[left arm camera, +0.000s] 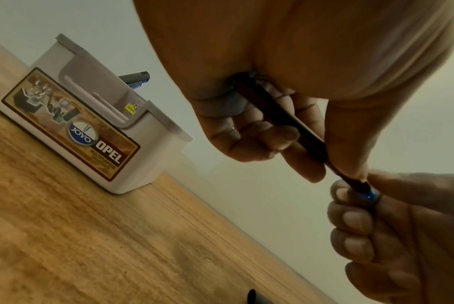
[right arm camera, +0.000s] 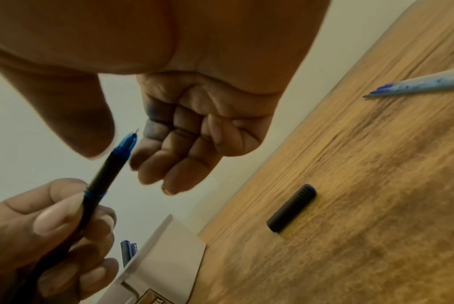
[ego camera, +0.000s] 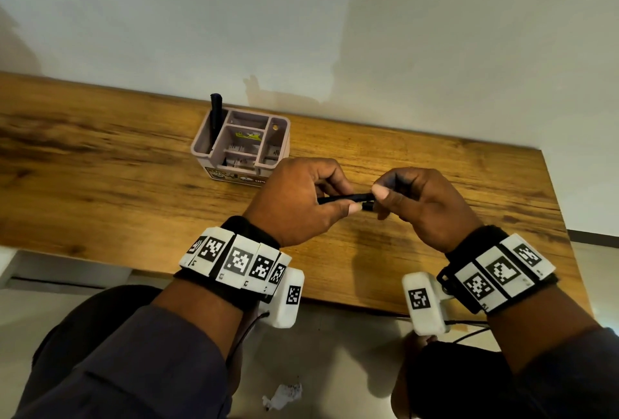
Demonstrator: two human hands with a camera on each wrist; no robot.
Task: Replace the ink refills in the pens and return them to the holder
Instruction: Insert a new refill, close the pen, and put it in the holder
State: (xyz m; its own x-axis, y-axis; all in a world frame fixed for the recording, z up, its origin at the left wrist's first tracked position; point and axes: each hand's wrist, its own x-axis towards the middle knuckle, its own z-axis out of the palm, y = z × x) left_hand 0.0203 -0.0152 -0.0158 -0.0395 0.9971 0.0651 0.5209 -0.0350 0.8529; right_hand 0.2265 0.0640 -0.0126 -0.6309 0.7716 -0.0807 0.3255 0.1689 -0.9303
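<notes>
At centre frame my left hand (ego camera: 294,199) grips the pen (ego camera: 345,198); my right hand (ego camera: 412,197) curls at its blue tip, contact unclear. Light, rigid, slippery: I hold mid-barrel, avoiding the fragile tip.

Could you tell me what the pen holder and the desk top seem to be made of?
The pen holder looks like moulded plastic, matte pale grey, with thin uniform walls, rounded corners and a glossy printed label on its front. The desk top shows brown wood grain with a smooth, low sheen; whether solid wood or laminate, I cannot tell.
</notes>
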